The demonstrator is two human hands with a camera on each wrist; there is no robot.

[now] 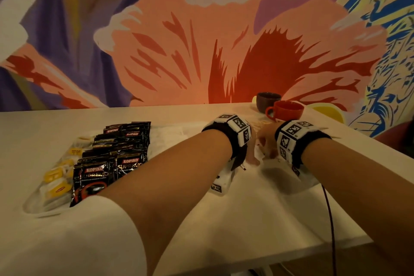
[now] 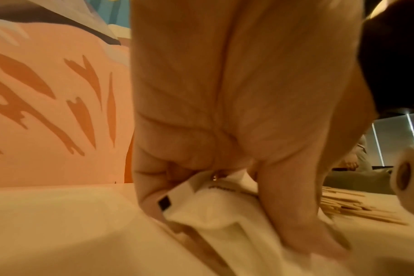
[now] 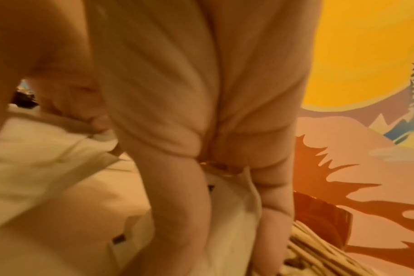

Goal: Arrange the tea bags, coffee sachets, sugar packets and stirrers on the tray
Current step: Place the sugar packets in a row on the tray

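On the tray (image 1: 33, 210) at the left lie yellow-tagged tea bags (image 1: 56, 177) and rows of black coffee sachets (image 1: 116, 154). White sugar packets (image 1: 170, 134) lie beyond them. Right of the tray, my left hand (image 1: 253, 159) grips a bunch of white sugar packets (image 2: 213, 214) down on the table, fingers curled on one side and thumb on the other. Close beside it, my right hand (image 1: 266, 143) pinches more white packets (image 3: 232, 214). Wooden stirrers (image 2: 350, 207) lie in a loose pile just behind the hands, also visible as stirrers (image 3: 319, 252) in the right wrist view.
A red cup (image 1: 285, 110) and a dark cup (image 1: 267, 99) stand at the back right of the white table (image 1: 246, 219), close to the stirrers. A painted wall runs along the table's far edge. A dark cable (image 1: 329, 219) hangs from my right wrist.
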